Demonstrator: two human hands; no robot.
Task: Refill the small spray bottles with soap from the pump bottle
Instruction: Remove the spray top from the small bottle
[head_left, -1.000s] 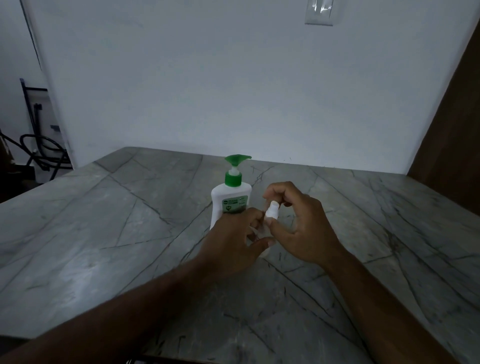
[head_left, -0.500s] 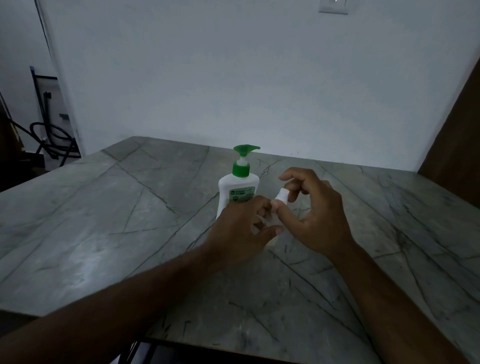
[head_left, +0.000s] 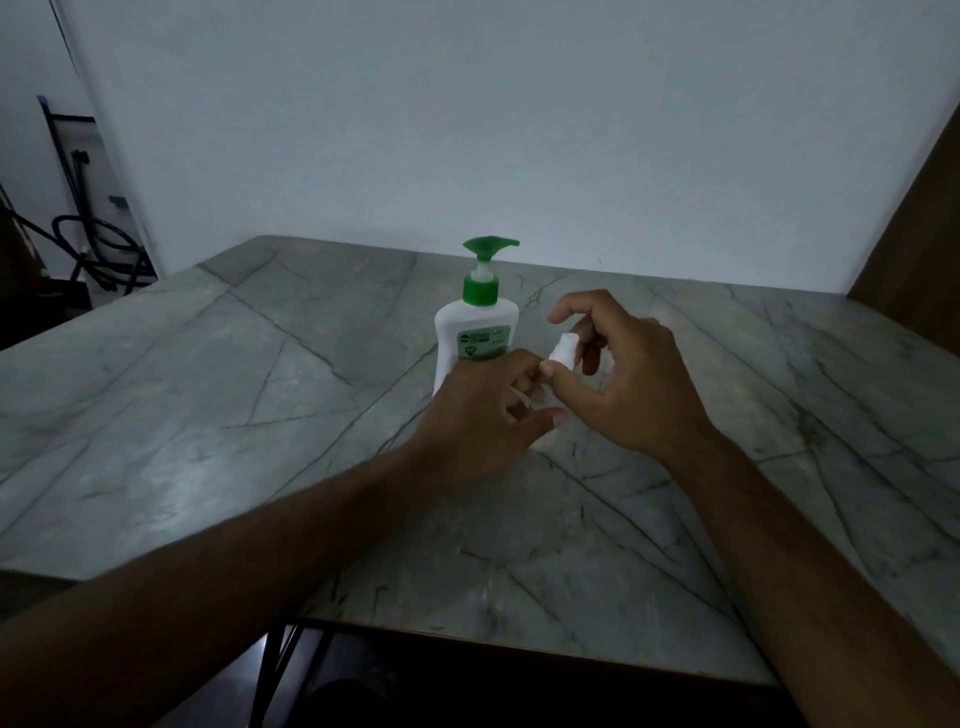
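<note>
Now the right hand (head_left: 631, 387) has opened a bit vs a sec ago: index lifted off, thumb + middle finger pinch the white cap (head_left: 565, 352), so prob mid-twist, cap not off yet. Left hand (head_left: 480, 415) is closed round the spray bottle (head_left: 524, 397), body mostly hidden, clear-ish w/ a white top, sits near the table (head_left: 208, 415) middle, toward the far edge. Pump bottle (head_left: 475, 332) stands upright just behind the left hand, white w/ green pump, nozzle pointing right, untouched; no soap moved yet
</note>
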